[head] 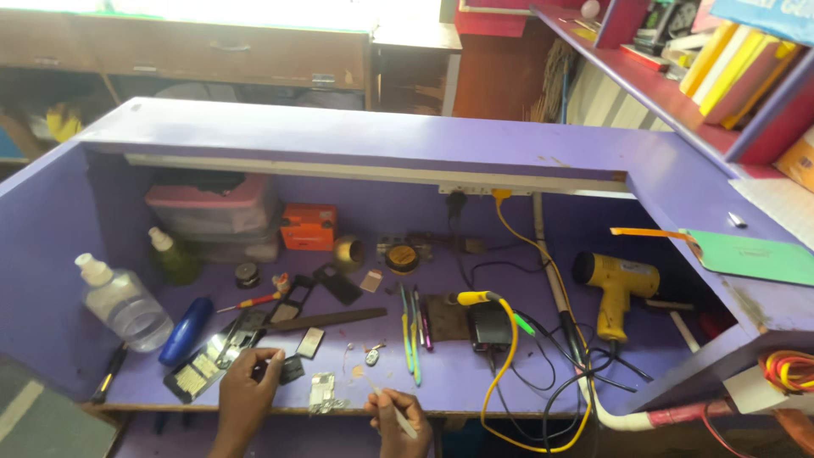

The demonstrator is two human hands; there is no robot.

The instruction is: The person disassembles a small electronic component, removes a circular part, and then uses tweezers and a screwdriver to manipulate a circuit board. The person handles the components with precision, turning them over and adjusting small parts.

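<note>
left hand [248, 383] pinches a small dark chip [291, 370], bottom middle | right hand [397, 413] grips thin tweezers [392, 410], bottom middle | silver phone part [322, 392] between them on purple counter [458, 365]

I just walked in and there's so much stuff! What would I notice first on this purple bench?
The yellow heat gun standing at the right, with a yellow cable looping past it. At the front edge, the left hand pinches a small dark part above an opened phone, and the right hand holds a thin tool. A clear plastic bottle stands far left.
</note>
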